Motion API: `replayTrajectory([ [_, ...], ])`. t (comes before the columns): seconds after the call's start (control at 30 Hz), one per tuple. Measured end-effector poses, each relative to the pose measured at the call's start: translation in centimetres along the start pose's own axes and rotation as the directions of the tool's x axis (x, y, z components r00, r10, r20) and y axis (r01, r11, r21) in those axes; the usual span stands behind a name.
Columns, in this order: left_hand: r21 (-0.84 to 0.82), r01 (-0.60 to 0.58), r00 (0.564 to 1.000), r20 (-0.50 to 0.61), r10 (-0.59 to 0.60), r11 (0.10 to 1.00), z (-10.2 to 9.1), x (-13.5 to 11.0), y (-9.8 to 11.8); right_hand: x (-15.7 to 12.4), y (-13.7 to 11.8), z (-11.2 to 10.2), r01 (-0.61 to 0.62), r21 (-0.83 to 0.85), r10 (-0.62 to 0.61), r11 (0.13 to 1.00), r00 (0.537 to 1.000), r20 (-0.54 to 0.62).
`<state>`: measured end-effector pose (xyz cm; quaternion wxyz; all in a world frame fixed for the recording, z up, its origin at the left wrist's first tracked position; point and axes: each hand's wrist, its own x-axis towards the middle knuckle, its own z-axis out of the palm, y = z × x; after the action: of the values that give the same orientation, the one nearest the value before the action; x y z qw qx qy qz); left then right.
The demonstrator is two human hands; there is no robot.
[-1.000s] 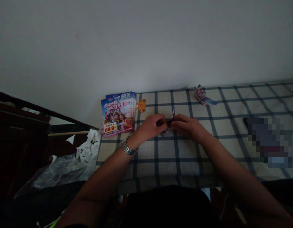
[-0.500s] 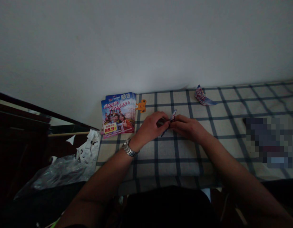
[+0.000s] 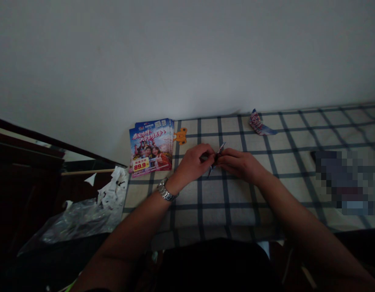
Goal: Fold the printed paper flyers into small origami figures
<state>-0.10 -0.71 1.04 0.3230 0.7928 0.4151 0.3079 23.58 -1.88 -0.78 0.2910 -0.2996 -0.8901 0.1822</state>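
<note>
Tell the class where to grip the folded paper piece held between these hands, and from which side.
Grip the folded paper piece at its thick middle, where the left hand and right hand pinch it, coming from either side as they do. The narrow points sticking out above and below look thin and likely to bend, so the bulkier centre seems the safer hold.

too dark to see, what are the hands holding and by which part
A small folded piece of printed paper, pinched at its middle between the left hand and the right hand; its pointed ends stick out.
</note>
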Motion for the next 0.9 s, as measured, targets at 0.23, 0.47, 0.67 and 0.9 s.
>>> replayTrajectory([
  [0.23, -0.216, 0.063, 0.996, 0.082, -0.046, 0.974, -0.1, 0.1, -0.1, -0.1, -0.2, -0.1, -0.022, -0.037, 0.021, 0.999, 0.999, -0.029],
  [0.47, -0.392, 0.116, 0.991, 0.103, -0.082, 0.912, 0.3, 0.3, -1.2, -0.1, 0.0, -0.1, -0.036, -0.003, 0.036, 0.999, 0.996, -0.078],
  [0.67, -0.407, 0.133, 0.991, 0.085, -0.107, 0.904, 0.4, 0.3, -1.6, -0.2, 0.4, 0.0, -0.056, 0.028, 0.058, 0.998, 0.995, -0.085],
  [0.9, -0.382, 0.154, 0.988, 0.054, -0.144, 0.911, 0.2, 0.4, -1.5, 0.0, -0.1, -0.1, -0.182, 0.191, 0.221, 0.965, 0.953, -0.206],
])
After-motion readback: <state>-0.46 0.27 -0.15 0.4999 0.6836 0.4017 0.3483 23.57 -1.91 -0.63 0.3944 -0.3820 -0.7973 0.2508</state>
